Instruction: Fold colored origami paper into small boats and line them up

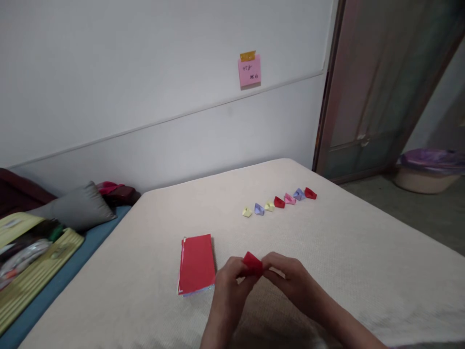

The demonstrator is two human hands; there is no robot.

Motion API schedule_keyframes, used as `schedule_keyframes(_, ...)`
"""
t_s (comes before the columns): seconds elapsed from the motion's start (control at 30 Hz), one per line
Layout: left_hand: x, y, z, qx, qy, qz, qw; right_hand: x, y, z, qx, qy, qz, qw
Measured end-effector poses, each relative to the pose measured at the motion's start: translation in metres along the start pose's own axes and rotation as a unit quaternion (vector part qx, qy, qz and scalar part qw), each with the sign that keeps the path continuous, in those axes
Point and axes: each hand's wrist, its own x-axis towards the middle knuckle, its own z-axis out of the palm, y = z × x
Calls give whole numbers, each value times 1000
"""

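My left hand (230, 277) and my right hand (286, 278) meet over a cream mattress (327, 252), both pinching a small folded red paper piece (252, 264) between their fingertips. Just left of my hands lies a stack of coloured paper sheets (196, 264) with a red sheet on top. Farther back, a row of several small folded paper shapes (279, 202) in yellow, lilac, red and pink runs diagonally toward the right.
A pink sticky note (249, 71) is taped to the white wall. On the left are a grey pillow (76, 207) and a yellow mat with clutter (32, 261). A door (381, 87) and a basin with a purple bag (430, 169) stand at right.
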Motion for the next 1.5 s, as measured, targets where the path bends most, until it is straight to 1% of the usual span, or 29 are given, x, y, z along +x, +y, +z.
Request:
schedule_keyframes(0.07,0,1,2,-66,25,-47,996,2,-2,1,67,13,41,997)
schedule_keyframes(0.13,-1,3,5,-130,46,-77,987,3,-2,4,124,38,90,987)
schedule_keyframes(0.2,-1,4,8,-201,60,-85,974,3,0,7,178,74,128,973)
schedule_keyframes(0.27,-1,4,12,-261,70,-91,958,4,1,10,226,104,148,957)
schedule_keyframes(0.33,1,3,14,-291,78,-108,947,4,2,11,261,117,160,945)
schedule_keyframes(0.43,4,-2,15,-295,77,-149,941,5,4,11,276,117,175,938)
schedule_keyframes(0.53,5,-7,14,-283,55,-180,941,5,4,11,267,111,178,941)
schedule_keyframes(0.7,3,-11,14,-228,42,-138,963,6,-1,8,270,102,192,938)
schedule_keyframes(0.87,2,-12,18,-221,19,-134,966,7,-7,7,243,51,196,949)
schedule_keyframes(0.93,1,-11,19,-211,17,-131,968,7,-6,10,216,55,190,956)
schedule_keyframes(1.03,2,-8,21,-193,30,-121,973,7,-2,14,176,67,175,966)
schedule_keyframes(1.13,2,-5,23,-172,36,-102,979,8,2,18,159,64,158,972)
schedule_keyframes(1.2,3,-5,23,-161,46,-98,981,8,3,17,172,52,168,969)
schedule_keyframes(1.27,3,-6,22,-158,62,-115,979,7,3,14,204,27,191,960)
schedule_keyframes(1.33,4,-7,20,-164,66,-138,974,7,2,10,236,10,212,948)
schedule_keyframes(1.4,4,-6,18,-187,50,-152,969,7,2,6,249,22,220,943)
schedule_keyframes(1.5,5,-4,15,-242,28,-158,957,7,1,2,247,61,224,941)
